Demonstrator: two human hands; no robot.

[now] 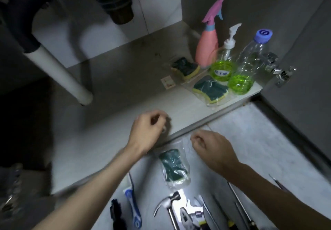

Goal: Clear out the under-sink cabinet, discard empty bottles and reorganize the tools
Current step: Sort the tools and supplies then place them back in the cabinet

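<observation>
My left hand (148, 131) hovers over the front edge of the cabinet floor (100, 136), fingers curled in; nothing clearly shows in it. My right hand (211, 147) is over the tiled floor, fingers curled beside the top of a clear bag holding a green sponge (174, 168); I cannot tell if they pinch the plastic. At the cabinet's right stand a pink spray bottle (207, 50), a pump bottle (222, 68) and a blue-capped clear bottle (245, 72), both with some green liquid. Two wrapped sponges (185, 67) (210, 90) lie in front of them.
On the floor near me lie a hammer (170, 204), pliers (188, 217), long screwdrivers (238, 206), a blue toothbrush (133, 210) and a black brush (116, 215). A white drain pipe (59, 72) slants down at the cabinet's left. A door hinge (279, 70) juts out at right.
</observation>
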